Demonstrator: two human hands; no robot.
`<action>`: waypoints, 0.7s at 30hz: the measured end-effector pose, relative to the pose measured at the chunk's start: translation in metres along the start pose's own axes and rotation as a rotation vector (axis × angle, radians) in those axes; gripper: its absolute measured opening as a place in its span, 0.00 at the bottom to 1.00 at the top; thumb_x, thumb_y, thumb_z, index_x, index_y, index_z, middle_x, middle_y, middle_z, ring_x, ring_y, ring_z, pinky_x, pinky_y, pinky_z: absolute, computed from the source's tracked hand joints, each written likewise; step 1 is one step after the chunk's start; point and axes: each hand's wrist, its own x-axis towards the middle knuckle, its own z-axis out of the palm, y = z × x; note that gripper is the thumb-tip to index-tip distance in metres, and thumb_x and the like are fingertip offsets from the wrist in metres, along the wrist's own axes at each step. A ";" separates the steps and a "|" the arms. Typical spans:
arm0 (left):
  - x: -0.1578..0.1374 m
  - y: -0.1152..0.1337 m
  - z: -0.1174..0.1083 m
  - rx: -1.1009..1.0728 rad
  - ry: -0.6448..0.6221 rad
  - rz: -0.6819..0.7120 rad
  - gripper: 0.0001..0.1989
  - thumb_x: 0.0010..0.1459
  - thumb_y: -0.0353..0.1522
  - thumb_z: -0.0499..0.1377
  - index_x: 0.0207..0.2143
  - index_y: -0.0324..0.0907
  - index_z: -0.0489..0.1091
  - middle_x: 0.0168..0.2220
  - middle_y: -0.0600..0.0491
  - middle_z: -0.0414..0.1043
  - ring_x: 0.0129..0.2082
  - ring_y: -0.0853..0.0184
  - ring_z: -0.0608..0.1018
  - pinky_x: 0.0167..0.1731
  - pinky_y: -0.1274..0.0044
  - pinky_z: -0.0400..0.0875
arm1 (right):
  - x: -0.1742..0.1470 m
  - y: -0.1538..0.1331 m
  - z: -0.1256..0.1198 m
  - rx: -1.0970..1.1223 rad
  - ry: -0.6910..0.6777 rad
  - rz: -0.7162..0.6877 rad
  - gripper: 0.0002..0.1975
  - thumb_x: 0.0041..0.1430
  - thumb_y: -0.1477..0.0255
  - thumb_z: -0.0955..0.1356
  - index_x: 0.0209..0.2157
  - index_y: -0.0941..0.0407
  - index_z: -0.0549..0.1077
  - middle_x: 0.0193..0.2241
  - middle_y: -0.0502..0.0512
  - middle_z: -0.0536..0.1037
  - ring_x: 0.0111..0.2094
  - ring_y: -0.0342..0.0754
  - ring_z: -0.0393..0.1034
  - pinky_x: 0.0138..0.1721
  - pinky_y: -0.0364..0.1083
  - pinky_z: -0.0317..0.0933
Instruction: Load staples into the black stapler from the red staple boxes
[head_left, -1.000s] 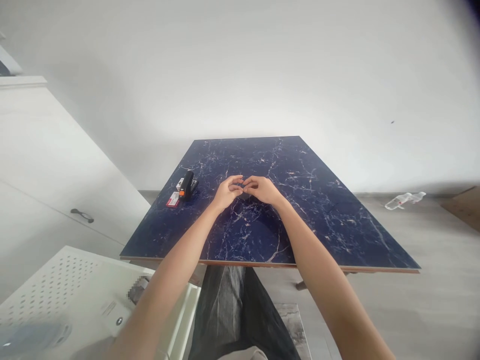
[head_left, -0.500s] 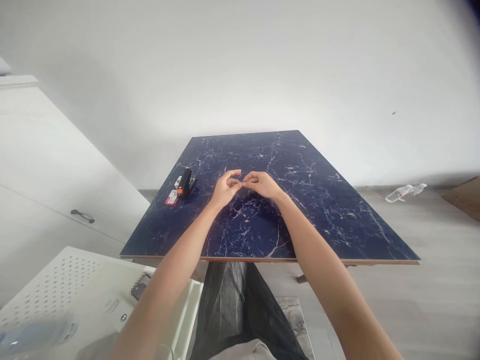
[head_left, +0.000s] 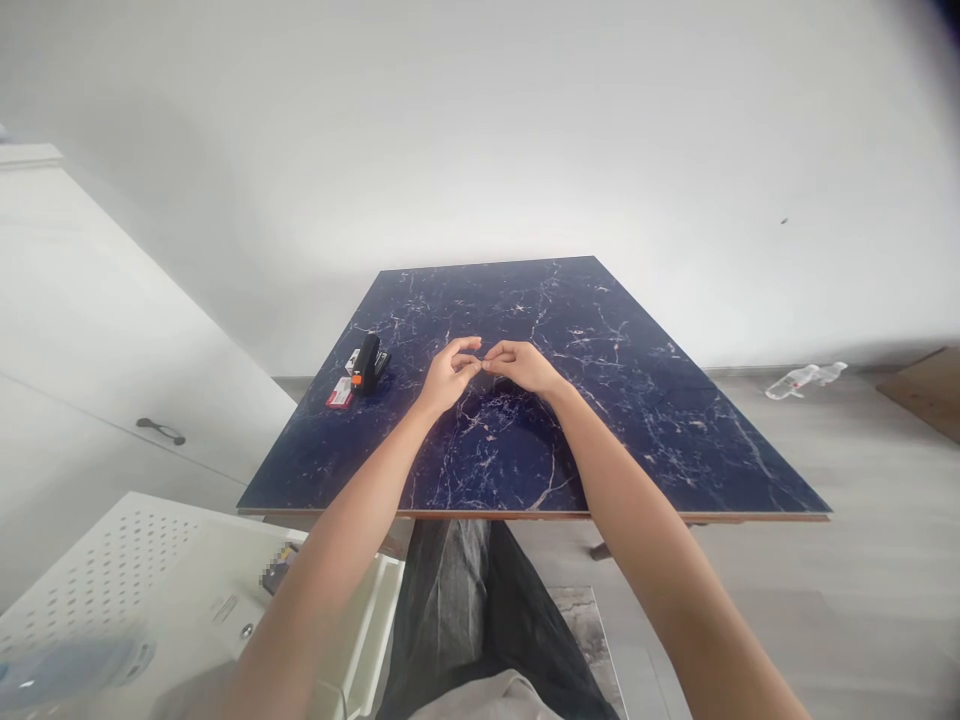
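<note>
Over the middle of the dark blue marbled table, my left hand and my right hand meet at the fingertips. Thumb and forefinger of each hand are pinched together, and whatever lies between them is too small to make out. Off to the left of my hands stands a black stapler with an orange patch on its end. Beside it lies a small red and white box, with another white piece partly hidden behind the stapler.
A white cabinet with a dark handle rises at the left. Below it is a white perforated stand with a plastic bottle on it. Clear plastic bottles and a brown cardboard piece lie on the floor at the right.
The whole view has shifted slightly. My hands keep the same fingertip-to-fingertip pose, and the stapler and box stay where they were on the table.
</note>
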 end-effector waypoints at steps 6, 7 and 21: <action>-0.001 0.000 0.000 0.030 -0.012 -0.003 0.17 0.60 0.29 0.61 0.52 0.44 0.69 0.55 0.47 0.72 0.41 0.67 0.80 0.48 0.70 0.74 | 0.001 0.003 0.000 0.025 0.005 0.024 0.13 0.52 0.63 0.75 0.35 0.56 0.76 0.30 0.52 0.82 0.32 0.45 0.76 0.40 0.45 0.69; -0.001 0.000 0.000 0.041 -0.015 -0.003 0.17 0.60 0.29 0.61 0.52 0.44 0.69 0.55 0.47 0.72 0.42 0.66 0.80 0.48 0.70 0.74 | 0.001 0.003 0.000 0.024 0.005 0.028 0.13 0.52 0.63 0.75 0.35 0.56 0.76 0.30 0.52 0.82 0.32 0.45 0.76 0.40 0.45 0.69; -0.006 0.010 0.000 0.151 -0.047 0.062 0.14 0.63 0.28 0.59 0.51 0.45 0.71 0.54 0.48 0.73 0.42 0.66 0.80 0.47 0.71 0.73 | -0.002 -0.001 0.003 0.030 0.011 0.060 0.13 0.50 0.64 0.75 0.34 0.56 0.76 0.29 0.52 0.82 0.31 0.45 0.75 0.39 0.45 0.69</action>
